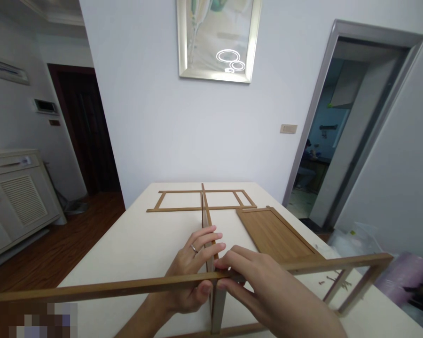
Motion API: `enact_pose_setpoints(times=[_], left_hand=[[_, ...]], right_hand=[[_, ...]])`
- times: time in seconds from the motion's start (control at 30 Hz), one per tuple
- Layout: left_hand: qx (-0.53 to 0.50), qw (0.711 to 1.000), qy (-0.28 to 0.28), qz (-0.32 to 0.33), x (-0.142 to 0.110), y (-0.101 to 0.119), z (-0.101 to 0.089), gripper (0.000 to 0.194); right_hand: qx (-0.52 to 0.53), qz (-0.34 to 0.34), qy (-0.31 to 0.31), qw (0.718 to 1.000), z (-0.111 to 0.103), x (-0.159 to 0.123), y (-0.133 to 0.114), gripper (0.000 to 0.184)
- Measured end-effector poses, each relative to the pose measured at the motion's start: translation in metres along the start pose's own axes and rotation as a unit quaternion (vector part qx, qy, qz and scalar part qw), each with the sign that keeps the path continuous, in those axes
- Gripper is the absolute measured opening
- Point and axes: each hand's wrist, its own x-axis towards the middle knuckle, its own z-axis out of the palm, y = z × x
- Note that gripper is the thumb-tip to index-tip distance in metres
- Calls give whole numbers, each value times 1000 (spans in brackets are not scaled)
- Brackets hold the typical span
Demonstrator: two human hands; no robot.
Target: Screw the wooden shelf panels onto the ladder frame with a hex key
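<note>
A wooden frame (91,287) stands on edge at the near side of the table, its top rail running across the view. Behind it, a narrow wooden panel (205,213) stretches away from me and meets the rail at the middle. My left hand (186,265), with a ring on one finger, grips this joint from the left, its thumb at the rail and its fingers over the panel. From the right, my right hand (264,281) closes its thumb and fingers around the rail at the joint. Whether a small part sits between those fingertips is hidden.
Farther back on the white table (127,244) lies another wooden frame (176,209). A flat wooden panel (282,234) lies to the right. Several small screws (343,281) are scattered by the right edge. Plastic wrapping (359,244) sits beyond that edge, and a wall stands behind.
</note>
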Motion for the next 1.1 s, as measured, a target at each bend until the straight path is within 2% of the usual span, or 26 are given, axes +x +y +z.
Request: enact_pose_setpoints(times=[0.17,0.4,0.6,0.67,0.73,0.83,0.9,0.93,0.97,1.03,1.1], left_hand=[[4,1000,-7,6,1,1,-2,52],[19,999,-24,10,0,2,-4,56],[25,999,-21,12,1,2,-5,56],[26,999,-20,13,2,3,-5,56],[24,999,-15,16,2,3,-5,55],[25,1000,-6,15,3,4,-5,53],[27,1000,-4,15,3,4,-5,53],[26,1000,-4,13,3,4,-5,53],[25,1000,-4,13,3,4,-6,53],[24,1000,-3,10,2,4,-6,52],[25,1000,0,10,2,4,-7,52]], right_hand=[[24,5,-17,1000,-1,1,2,19],[43,1,-23,999,-4,-1,0,29],[-8,-6,-8,1000,-1,-5,5,35],[-34,-25,26,999,-3,-10,5,41],[-59,-57,93,992,-10,-19,3,44],[-81,-80,220,969,-26,-42,-6,28],[-63,-73,243,965,-36,-61,-12,13],[-43,-66,215,974,-38,-70,-13,10],[-20,-54,157,986,-38,-79,-13,10],[26,-6,-10,1000,-31,-91,-5,9],[38,77,-155,984,-15,-92,12,16]])
